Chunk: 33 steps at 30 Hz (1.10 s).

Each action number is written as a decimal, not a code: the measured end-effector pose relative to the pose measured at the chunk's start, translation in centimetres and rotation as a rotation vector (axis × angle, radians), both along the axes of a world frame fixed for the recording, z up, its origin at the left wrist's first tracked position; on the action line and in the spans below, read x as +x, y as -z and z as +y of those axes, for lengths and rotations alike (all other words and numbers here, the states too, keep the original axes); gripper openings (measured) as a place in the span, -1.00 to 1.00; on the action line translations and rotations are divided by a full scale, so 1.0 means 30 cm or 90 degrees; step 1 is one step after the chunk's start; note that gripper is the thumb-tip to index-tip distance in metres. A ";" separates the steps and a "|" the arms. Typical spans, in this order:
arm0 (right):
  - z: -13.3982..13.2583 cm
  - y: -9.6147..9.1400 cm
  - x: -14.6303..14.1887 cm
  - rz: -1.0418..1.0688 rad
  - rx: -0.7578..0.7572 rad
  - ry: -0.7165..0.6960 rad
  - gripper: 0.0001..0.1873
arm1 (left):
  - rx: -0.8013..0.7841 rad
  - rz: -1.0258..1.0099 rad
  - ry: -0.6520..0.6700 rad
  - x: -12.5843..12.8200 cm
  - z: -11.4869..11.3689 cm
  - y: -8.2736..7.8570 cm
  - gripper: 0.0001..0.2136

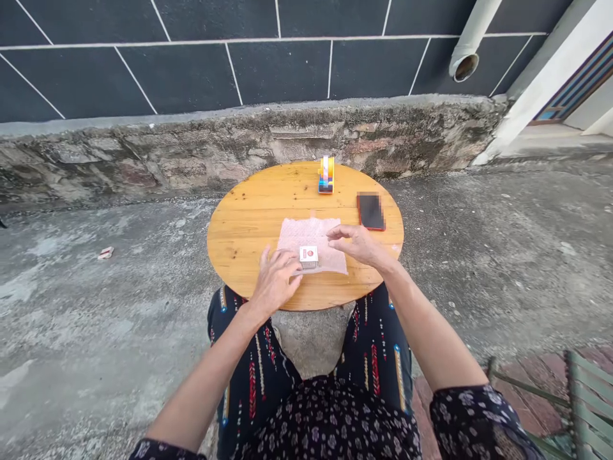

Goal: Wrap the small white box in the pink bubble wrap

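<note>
A small white box [309, 254] with a red mark on top rests near the front edge of a pink bubble wrap sheet [306, 230]. The sheet lies flat on the round wooden table [249, 223]. My left hand [279, 278] is at the box's left side, fingers apart, over the sheet's front left corner; whether the fingertips touch the box I cannot tell. To the right of the box, my right hand [357, 244] hovers over the sheet's right side. Its fingers are parted and hold nothing.
A tape dispenser [326, 176] in yellow and blue stands at the table's far side. A phone [371, 211] with a red edge lies at the right. Beyond the table runs a stone ledge [191, 153] below a dark wall. A green slatted chair [591, 402] is at lower right.
</note>
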State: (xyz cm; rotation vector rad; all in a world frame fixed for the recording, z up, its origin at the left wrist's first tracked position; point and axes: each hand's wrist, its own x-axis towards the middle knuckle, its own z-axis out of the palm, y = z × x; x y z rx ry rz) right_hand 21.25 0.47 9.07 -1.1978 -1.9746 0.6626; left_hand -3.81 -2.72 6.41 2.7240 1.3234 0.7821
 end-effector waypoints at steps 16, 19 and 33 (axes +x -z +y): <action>0.021 0.072 -0.138 -0.302 0.070 -0.002 -0.32 | 0.026 -0.058 -0.013 -0.006 -0.055 0.054 -0.90; 0.022 0.059 -0.134 -0.300 0.044 -0.017 -0.32 | 0.021 -0.075 -0.014 -0.003 -0.045 0.051 -0.89; -0.058 -0.013 -0.083 -0.230 -0.016 0.092 -0.56 | -0.203 -0.127 0.018 0.054 0.197 -0.035 -0.89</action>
